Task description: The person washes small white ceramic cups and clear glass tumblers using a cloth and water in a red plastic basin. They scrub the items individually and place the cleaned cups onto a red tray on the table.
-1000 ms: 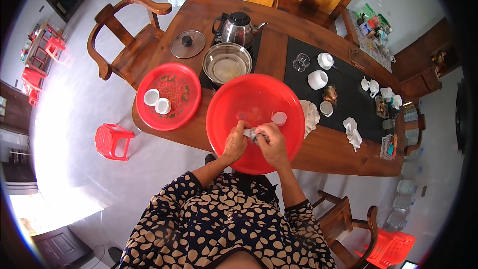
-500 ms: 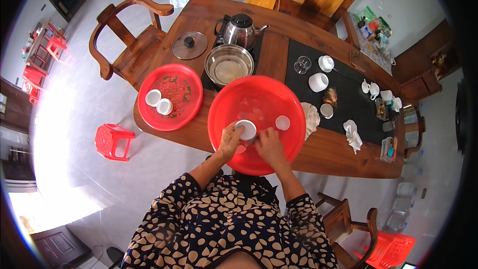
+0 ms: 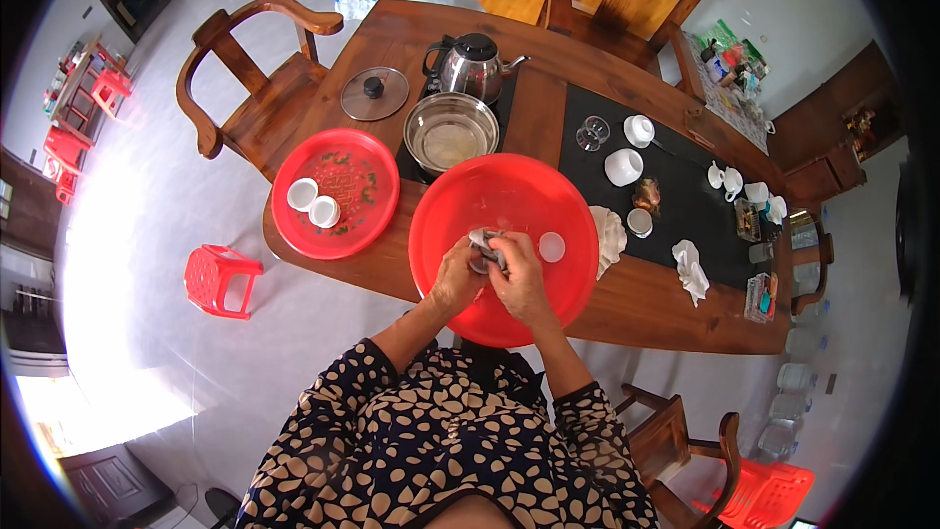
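Head cam, ctr of frame: your L hand [image 3: 457, 277] clamps a cup [image 3: 477, 264], R hand [image 3: 519, 281] pinches grey cloth [image 3: 497, 259] against it, over red basin [image 3: 543, 194]. Prob. wiping step; next move needs steady L hold.

Bright overall; strongest light from lower left, floor [image 3: 117, 323] blown out to white there. Fisheye bows the table [image 3: 646, 318] edges, corners go black. Glints on kettle [image 3: 468, 69]; detail between left hand [image 3: 457, 279] and right hand [image 3: 521, 281] is soft.

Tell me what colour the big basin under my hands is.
The basin is bright red, clearest in the head view.
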Motion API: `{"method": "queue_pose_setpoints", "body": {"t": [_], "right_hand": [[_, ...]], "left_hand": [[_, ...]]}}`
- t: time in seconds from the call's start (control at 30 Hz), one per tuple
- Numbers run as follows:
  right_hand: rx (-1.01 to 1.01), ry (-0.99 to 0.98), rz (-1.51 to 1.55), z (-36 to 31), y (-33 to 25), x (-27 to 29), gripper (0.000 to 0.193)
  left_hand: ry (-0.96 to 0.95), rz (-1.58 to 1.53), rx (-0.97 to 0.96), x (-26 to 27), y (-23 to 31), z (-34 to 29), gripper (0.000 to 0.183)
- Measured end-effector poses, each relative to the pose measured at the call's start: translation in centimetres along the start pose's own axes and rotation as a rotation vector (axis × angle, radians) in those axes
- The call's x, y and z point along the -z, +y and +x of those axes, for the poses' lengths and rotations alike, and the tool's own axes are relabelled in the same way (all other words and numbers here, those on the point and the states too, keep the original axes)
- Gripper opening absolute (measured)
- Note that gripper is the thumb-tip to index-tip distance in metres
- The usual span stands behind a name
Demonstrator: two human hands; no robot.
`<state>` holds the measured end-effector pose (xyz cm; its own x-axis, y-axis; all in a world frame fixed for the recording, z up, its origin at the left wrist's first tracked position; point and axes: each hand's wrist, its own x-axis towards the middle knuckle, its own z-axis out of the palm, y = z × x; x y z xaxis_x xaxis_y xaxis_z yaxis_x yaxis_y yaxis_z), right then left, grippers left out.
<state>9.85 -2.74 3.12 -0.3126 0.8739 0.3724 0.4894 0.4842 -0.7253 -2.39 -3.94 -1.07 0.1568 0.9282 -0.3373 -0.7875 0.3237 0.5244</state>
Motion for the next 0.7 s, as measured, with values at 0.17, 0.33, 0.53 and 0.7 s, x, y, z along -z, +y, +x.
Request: {"method": "queue_pose_setpoints", "body": {"t": [0.17,0.33,0.53,0.7], "right_hand": [[-0.059,-0.124,-0.355,-0.5,0.6,-1.4,0.028],[-0.230,-0.248,-0.009,-0.6,1.5,-1.0,0.011],[-0.534,0.035,0.654,0.2,1.1,-2.0,0.010],[-0.020,0.174,-0.094,0.0,1.5,-2.9,0.007]], "left_hand": [[-0.093,0.259,-0.113,1.8,-1.5,1.1,0.033],[0.010,0.103,0.013,0.4,-1.1,-0.4,0.038],[-0.020,0.101,-0.105,0.3,-1.3,0.4,0.033],[0.040,0.349,-0.222,-0.2,-1.5,0.4,0.030]]}}
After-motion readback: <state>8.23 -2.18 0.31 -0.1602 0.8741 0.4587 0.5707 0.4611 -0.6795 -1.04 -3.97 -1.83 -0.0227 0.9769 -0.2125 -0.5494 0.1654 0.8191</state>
